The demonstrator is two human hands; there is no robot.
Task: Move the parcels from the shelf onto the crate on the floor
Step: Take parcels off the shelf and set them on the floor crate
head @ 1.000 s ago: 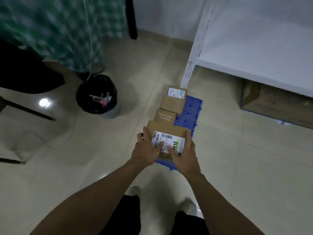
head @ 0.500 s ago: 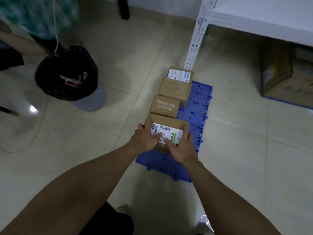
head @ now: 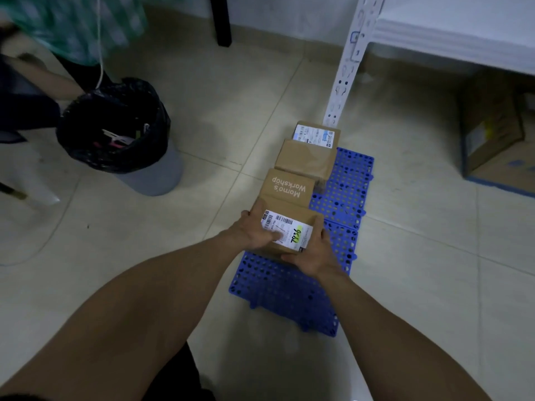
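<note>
A flat blue perforated crate (head: 344,183) lies on the tiled floor. Several brown cardboard parcels stand in a row along its left side. The nearest parcel (head: 292,215) carries a white barcode label with a green mark. My left hand (head: 254,234) grips its left side, thumb on the label. My right hand (head: 314,254) grips its near right corner. Behind it sit a parcel printed "Momo's Workshop" (head: 286,188), a plain taped parcel (head: 307,159) and a labelled parcel (head: 315,134) at the far end.
The white metal shelf (head: 451,33) stands at the upper right, its post (head: 344,73) by the crate's far end. A large cardboard box (head: 492,140) sits under it. A bin with a black bag (head: 115,128) and a person's leg (head: 43,79) are at left.
My head dropped closer and the view shifted. Both hands lowered the labelled parcel onto the crate, behind the "Momo's Workshop" parcel's near side, still holding it.
</note>
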